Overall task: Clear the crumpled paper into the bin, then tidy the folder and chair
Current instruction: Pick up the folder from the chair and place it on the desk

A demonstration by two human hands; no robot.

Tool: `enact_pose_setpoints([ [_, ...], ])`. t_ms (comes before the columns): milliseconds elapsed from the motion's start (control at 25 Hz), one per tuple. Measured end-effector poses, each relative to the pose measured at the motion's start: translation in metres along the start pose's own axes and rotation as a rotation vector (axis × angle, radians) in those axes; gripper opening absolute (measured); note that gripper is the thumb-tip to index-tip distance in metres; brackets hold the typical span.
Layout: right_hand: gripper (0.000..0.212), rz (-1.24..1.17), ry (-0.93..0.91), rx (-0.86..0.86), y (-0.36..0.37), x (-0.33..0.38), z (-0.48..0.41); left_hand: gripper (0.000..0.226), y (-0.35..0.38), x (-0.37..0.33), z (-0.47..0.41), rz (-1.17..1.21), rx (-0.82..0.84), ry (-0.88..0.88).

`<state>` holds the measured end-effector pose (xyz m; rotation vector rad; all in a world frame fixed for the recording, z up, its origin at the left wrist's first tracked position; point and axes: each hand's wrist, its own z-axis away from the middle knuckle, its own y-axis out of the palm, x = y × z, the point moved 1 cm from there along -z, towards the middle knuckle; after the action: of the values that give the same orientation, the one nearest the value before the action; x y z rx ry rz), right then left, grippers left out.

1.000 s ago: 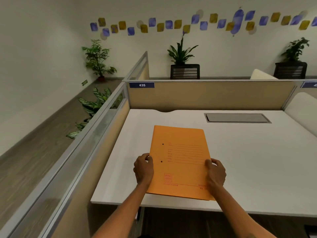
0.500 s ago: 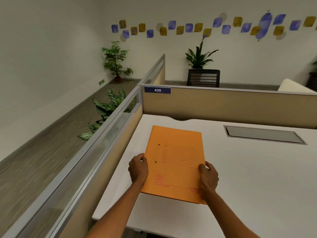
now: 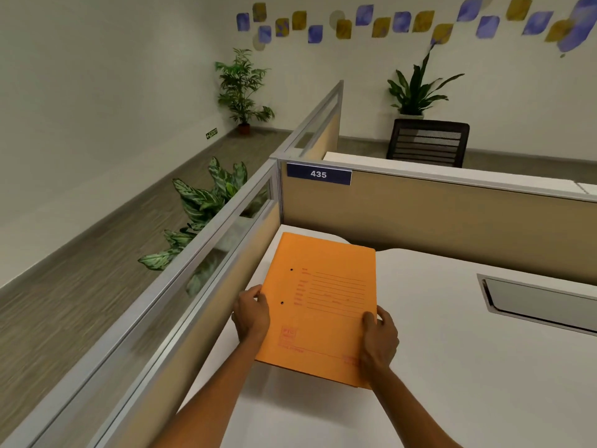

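Note:
An orange folder point(image 3: 323, 299) with red printed lines is over the white desk point(image 3: 452, 367), near the desk's back left corner. My left hand point(image 3: 252, 313) grips its left edge and my right hand point(image 3: 379, 337) grips its right edge near the lower corner. The folder's far corner reaches close to the tan partition point(image 3: 436, 221). No crumpled paper or bin is in view. A black mesh chair point(image 3: 428, 143) stands beyond the partition at another desk.
A glass-topped partition point(image 3: 193, 263) runs along the desk's left side. A grey cable hatch point(image 3: 536, 299) is set into the desk at the right. A blue plate reading 435 point(image 3: 318, 173) hangs on the back partition. Potted plants point(image 3: 206, 208) stand on the floor at left.
The folder, held in both hands, has moved left and further back toward the desk's corner. My view has turned to the left.

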<state>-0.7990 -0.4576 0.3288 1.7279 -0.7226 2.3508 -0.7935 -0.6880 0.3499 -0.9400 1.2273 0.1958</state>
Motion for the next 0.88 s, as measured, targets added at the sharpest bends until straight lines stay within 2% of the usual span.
enact_pose_setpoints([
  [280,0.043,0.045,0.014,0.040,0.082,-0.001,-0.068,0.014,0.058,0.017,-0.092,-0.175,0.030,-0.044],
  [440,0.045,0.066,0.026,0.049,0.116,-0.004,-0.098,0.039,0.087,0.027,-0.124,-0.261,0.033,-0.085],
  [880,0.046,0.153,0.120,0.041,0.153,-0.008,-0.134,0.038,0.135,0.032,-0.169,-0.405,0.002,-0.071],
])
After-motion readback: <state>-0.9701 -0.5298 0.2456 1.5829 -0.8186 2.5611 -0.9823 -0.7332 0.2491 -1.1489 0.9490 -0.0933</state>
